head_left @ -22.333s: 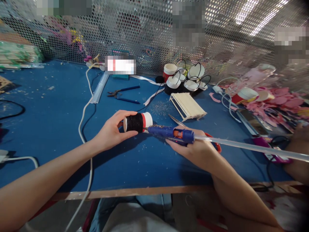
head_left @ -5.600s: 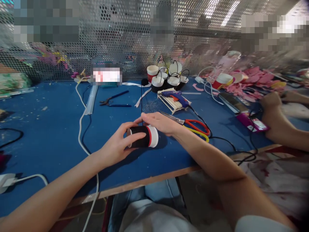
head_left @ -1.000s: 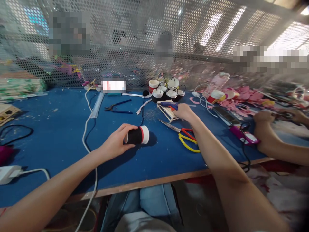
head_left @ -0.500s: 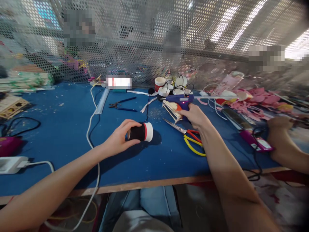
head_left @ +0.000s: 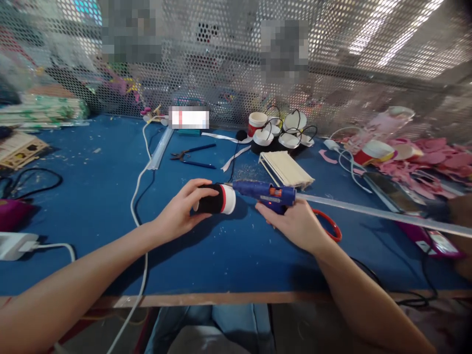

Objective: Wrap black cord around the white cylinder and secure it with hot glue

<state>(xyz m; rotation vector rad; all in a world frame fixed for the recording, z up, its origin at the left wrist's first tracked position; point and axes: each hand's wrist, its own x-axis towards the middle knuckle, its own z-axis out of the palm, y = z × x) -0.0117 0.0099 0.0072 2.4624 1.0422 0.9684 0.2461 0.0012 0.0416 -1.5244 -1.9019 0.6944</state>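
Observation:
My left hand (head_left: 184, 209) is wrapped round a small cup (head_left: 217, 199) lying on its side on the blue table; the cup is wound in black cord, with a red band and a white rim. My right hand (head_left: 297, 223) grips a blue glue gun (head_left: 267, 192). The gun's nozzle points left and sits right at the cup's white rim. A long clear glue stick (head_left: 379, 215) sticks out of the gun's back toward the right. A thin black cord (head_left: 233, 164) runs from the cup toward the back of the table.
Red-handled scissors (head_left: 330, 226) lie under my right hand. Behind are a stack of wooden sticks (head_left: 285, 168), several finished cups (head_left: 280, 133), pliers (head_left: 191, 152) and a white cable (head_left: 138, 179). Pink cut-outs (head_left: 431, 157) and another person's arm (head_left: 460, 216) are at the right. A perforated metal screen (head_left: 228, 64) closes off the back.
My right hand has lifted the glue gun off the stick stack and brought it down and left to the cup's rim. My left hand kept hold of the cup.

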